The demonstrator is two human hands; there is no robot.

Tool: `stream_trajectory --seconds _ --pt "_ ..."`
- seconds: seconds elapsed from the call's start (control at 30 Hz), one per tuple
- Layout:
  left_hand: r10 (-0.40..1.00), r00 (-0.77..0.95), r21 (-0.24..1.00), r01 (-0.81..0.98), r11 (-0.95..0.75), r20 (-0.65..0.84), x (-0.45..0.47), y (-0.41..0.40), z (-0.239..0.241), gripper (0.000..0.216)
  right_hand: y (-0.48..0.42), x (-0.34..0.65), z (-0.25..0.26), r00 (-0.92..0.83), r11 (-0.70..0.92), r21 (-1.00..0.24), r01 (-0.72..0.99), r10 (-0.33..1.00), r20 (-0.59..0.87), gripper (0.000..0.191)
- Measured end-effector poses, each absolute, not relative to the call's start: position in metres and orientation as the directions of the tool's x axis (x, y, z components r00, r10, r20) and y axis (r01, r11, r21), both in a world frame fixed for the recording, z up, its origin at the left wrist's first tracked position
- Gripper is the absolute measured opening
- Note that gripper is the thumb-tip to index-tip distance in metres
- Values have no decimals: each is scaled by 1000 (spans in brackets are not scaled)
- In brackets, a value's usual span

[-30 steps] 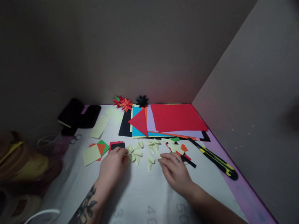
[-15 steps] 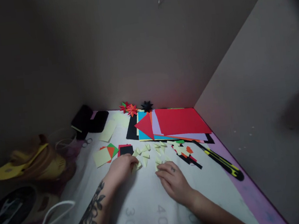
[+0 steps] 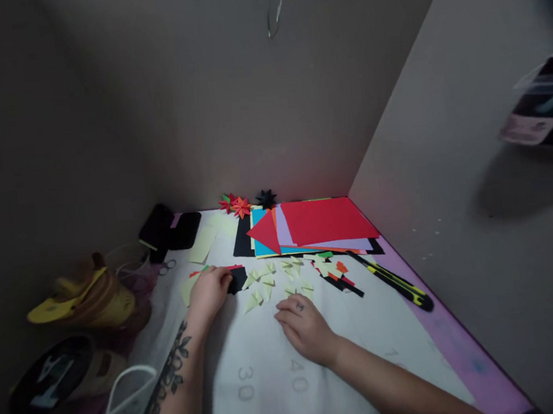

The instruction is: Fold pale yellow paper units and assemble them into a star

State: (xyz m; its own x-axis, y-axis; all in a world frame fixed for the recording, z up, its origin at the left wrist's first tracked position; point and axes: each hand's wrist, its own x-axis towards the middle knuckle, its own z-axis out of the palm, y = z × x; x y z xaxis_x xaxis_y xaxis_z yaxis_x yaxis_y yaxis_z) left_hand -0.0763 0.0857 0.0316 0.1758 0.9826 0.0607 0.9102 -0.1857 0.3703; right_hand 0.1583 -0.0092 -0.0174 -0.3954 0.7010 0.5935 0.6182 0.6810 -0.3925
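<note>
My left hand [image 3: 208, 293] lies over a small stack of yellow, orange and green paper squares [image 3: 186, 289], its fingers curled together on the edge of a black paper square [image 3: 238, 279]. My right hand [image 3: 303, 324] rests palm down on the white cutting mat [image 3: 268, 382], fingers stretched left, holding nothing. Several pale yellow folded triangles [image 3: 265, 282] are scattered between and just beyond both hands. Small red, orange and black scraps [image 3: 341, 275] lie to their right.
A stack of coloured sheets, red on top [image 3: 329, 222], lies at the back. A yellow-black utility knife [image 3: 397, 283] sits at the right. Folded paper stars [image 3: 236, 205], a black case [image 3: 168, 225], scissors [image 3: 166, 267], a yellow cap [image 3: 73, 300] and a white cable [image 3: 104, 409] are at the left. Walls close in behind and right.
My left hand has moved left from the yellow triangles onto the black square and the paper stack. My right hand has drawn back slightly from the triangles. The view has shifted.
</note>
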Motion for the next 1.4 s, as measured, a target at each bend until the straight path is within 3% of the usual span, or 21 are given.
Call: stream_trajectory --seconds 0.27,0.67,0.77,0.87,0.97,1.07,1.23,1.4 --pt "938 289 411 844 -345 193 -36 79 17 26 -9 157 -22 -418 691 -347 634 684 598 21" --pt "953 258 513 803 -304 160 -45 91 7 12 -9 155 -22 -389 650 -318 690 704 594 19" --pt "946 265 605 728 -323 186 -45 92 8 13 -8 157 -23 -343 648 -407 643 720 603 20" --pt "942 264 717 615 -329 207 -41 86 14 14 -1 151 -13 -162 566 -598 567 789 593 23" --pt "936 271 798 501 -335 222 -35 76 21 14 13 134 2 78 383 -822 422 888 453 32" --pt "923 308 828 437 -351 229 -31 68 25 11 29 115 11 168 216 -957 192 954 249 44" --pt "936 274 882 354 -312 221 -31 69 23 10 41 109 6 218 109 -994 -14 971 103 16" --pt "949 283 932 285 -224 141 -28 69 18 14 34 116 5 183 92 -996 16 979 94 21"
